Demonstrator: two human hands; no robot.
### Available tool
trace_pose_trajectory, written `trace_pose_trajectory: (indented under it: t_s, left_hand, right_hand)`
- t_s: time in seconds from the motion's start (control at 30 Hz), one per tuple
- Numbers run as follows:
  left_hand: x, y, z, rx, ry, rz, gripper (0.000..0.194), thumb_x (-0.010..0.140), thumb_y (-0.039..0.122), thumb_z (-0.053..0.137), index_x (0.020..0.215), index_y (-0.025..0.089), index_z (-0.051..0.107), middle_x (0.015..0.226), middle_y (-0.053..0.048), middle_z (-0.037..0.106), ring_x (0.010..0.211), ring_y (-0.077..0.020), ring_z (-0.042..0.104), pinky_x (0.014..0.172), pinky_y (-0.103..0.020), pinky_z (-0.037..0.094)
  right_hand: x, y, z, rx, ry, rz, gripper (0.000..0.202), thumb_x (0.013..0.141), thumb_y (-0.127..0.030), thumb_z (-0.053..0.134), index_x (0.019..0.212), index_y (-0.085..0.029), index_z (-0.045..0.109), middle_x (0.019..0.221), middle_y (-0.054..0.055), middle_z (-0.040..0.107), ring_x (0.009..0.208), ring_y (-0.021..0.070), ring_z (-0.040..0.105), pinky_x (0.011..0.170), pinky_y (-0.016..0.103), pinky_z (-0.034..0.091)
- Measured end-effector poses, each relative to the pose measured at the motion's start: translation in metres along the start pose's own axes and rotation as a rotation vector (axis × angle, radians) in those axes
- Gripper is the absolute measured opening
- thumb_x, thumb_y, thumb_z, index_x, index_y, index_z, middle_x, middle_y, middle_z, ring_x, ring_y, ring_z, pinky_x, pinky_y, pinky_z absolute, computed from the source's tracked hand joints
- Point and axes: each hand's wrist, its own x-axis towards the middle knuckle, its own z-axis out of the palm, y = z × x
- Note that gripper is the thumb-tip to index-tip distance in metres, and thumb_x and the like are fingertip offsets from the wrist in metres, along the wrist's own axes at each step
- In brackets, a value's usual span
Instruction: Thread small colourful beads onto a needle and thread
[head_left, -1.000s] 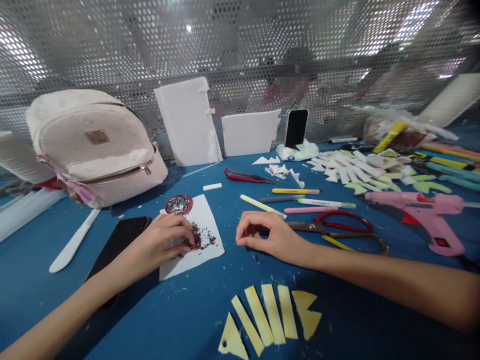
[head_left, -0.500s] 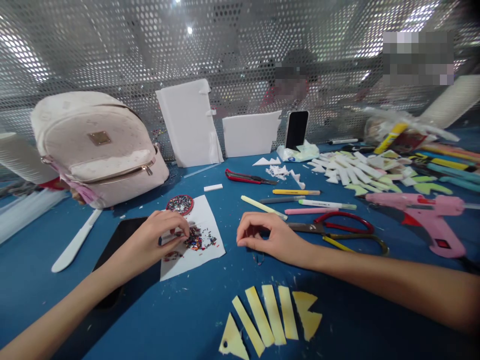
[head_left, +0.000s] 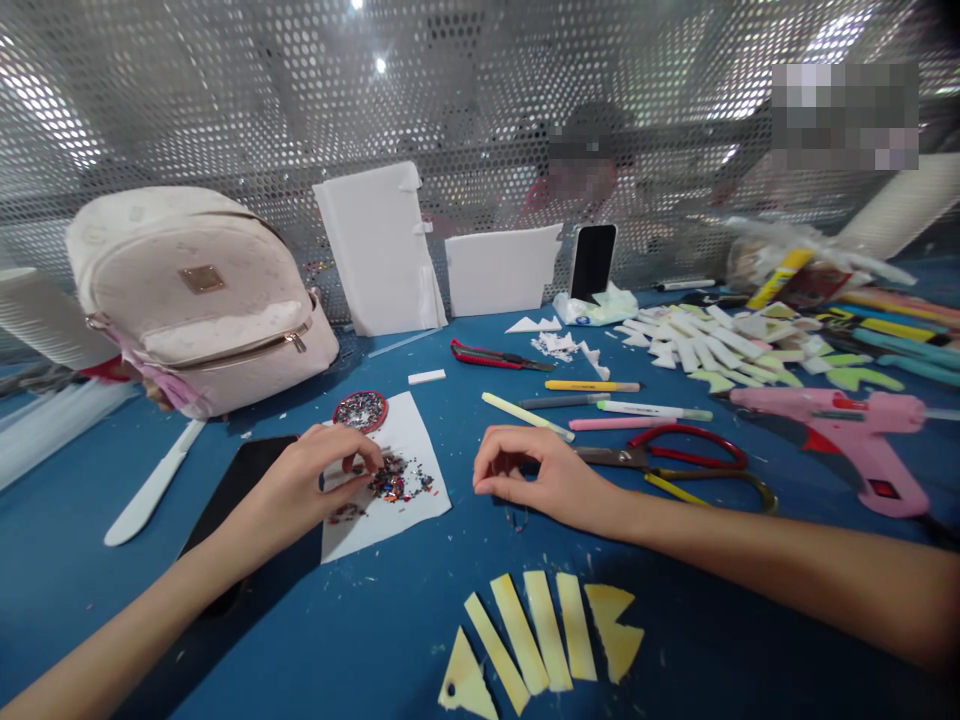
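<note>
My left hand (head_left: 330, 467) is over the white paper (head_left: 412, 430), thumb and fingertips brought together at the edge of a pile of small colourful beads (head_left: 394, 480); whatever they pinch is too small to make out. A round red-rimmed dish of beads (head_left: 360, 410) touches the paper's top edge. My right hand (head_left: 517, 465) rests on the blue table with fingers curled in a pinch, and a thin beaded thread (head_left: 517, 518) hangs below it. Nearer to me lie yellow cut pieces (head_left: 529, 635) laid out in a fish shape.
Scissors (head_left: 615, 456), markers (head_left: 592, 385) and a pink glue gun (head_left: 847, 420) lie to the right. A red cutter (head_left: 499, 355) is farther back. On the left are a backpack (head_left: 202, 310), a white plastic knife (head_left: 154, 485) and a black phone (head_left: 240, 490).
My left hand has shifted very slightly to the right over the beads. My right hand has stayed in place.
</note>
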Motion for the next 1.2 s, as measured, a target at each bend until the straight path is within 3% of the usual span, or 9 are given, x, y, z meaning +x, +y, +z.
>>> trace_pose_trajectory:
  t_s: [0.43,0.53,0.67,0.73,0.87,0.97,1.2]
  left_hand:
    - [0.001,0.000,-0.002,-0.063,0.016,0.028,0.010,0.095,0.021,0.067,0.092,0.028,0.074,0.091,0.005,0.079,0.087,-0.0161,0.070,0.090,-0.032,0.042]
    - [0.002,0.010,0.000,-0.151,0.058,-0.074,0.008,0.091,0.024,0.071,0.087,0.028,0.076,0.089,0.003,0.080,0.086,-0.0168,0.071,0.087,-0.030,0.047]
    - [0.001,0.040,0.016,-0.396,0.138,-0.282,0.006,0.086,0.025,0.073,0.081,0.026,0.076,0.082,0.002,0.078,0.074,-0.0147,0.070,0.071,-0.023,0.052]
    - [0.000,0.057,0.028,-0.465,0.186,-0.326,0.006,0.083,0.022,0.074,0.077,0.025,0.076,0.080,0.002,0.078,0.077,-0.0148,0.071,0.073,-0.022,0.052]
    - [-0.001,0.082,0.048,-0.561,0.194,-0.336,0.007,0.081,0.019,0.076,0.076,0.025,0.076,0.075,0.002,0.075,0.068,-0.0120,0.067,0.064,-0.018,0.052]
    - [-0.002,0.088,0.052,-0.594,0.194,-0.320,0.007,0.081,0.018,0.077,0.078,0.025,0.077,0.076,0.003,0.075,0.068,-0.0111,0.065,0.066,-0.017,0.052]
    - [-0.004,0.082,0.052,-0.592,0.164,-0.366,0.005,0.083,0.021,0.076,0.079,0.023,0.075,0.079,0.000,0.075,0.072,-0.0136,0.068,0.068,-0.020,0.054]
  right_hand:
    - [0.000,0.001,0.000,0.000,0.011,-0.017,0.011,0.091,-0.024,0.072,0.083,-0.016,0.069,0.084,0.001,0.064,0.066,0.0088,0.056,0.059,0.021,0.044]
    - [0.000,0.002,0.000,-0.006,0.007,-0.028,0.011,0.091,-0.024,0.072,0.084,-0.016,0.070,0.085,0.001,0.064,0.065,0.0086,0.056,0.058,0.021,0.044]
    - [-0.001,0.003,0.001,-0.046,0.026,-0.082,0.011,0.092,-0.023,0.072,0.085,-0.015,0.070,0.083,0.001,0.064,0.064,0.0078,0.054,0.057,0.020,0.043]
    - [-0.003,0.003,0.002,-0.075,0.034,-0.149,0.010,0.091,-0.022,0.073,0.085,-0.015,0.071,0.082,0.001,0.063,0.063,0.0071,0.052,0.056,0.020,0.041]
    - [-0.006,0.002,0.004,-0.113,0.016,-0.356,0.007,0.092,-0.018,0.071,0.086,-0.013,0.070,0.079,0.002,0.065,0.067,0.0090,0.054,0.057,0.020,0.042]
    - [-0.008,0.003,0.005,-0.139,0.004,-0.454,0.007,0.093,-0.017,0.069,0.087,-0.014,0.069,0.079,0.003,0.067,0.071,0.0110,0.056,0.060,0.021,0.044]
    - [-0.008,0.004,0.005,-0.170,-0.015,-0.461,0.009,0.094,-0.019,0.067,0.087,-0.014,0.068,0.080,0.004,0.068,0.069,0.0108,0.056,0.061,0.022,0.046]
